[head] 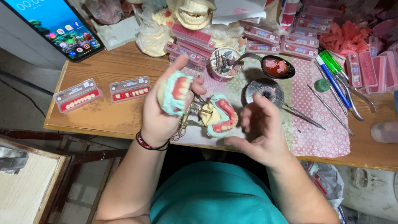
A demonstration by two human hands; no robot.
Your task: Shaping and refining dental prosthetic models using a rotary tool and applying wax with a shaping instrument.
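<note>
My left hand (163,110) grips a pale green dental cast (174,93) with pink wax and teeth on it, held upright above the table edge. Just right of it, a metal articulator (199,111) carries a second green cast with a pink wax rim (222,116). My right hand (261,132) hovers empty beside that cast, fingers loosely curled and apart, over the patterned pink cloth (319,132).
Two flat cases of artificial teeth (78,95) (129,88) lie on the wooden table (103,120) at left. Behind are stacked pink cases (190,39), a cup of burs (224,62), a spoon holding pink wax (277,67), a small burner (264,90), metal instruments (331,110), pens (333,79) and a phone (58,25).
</note>
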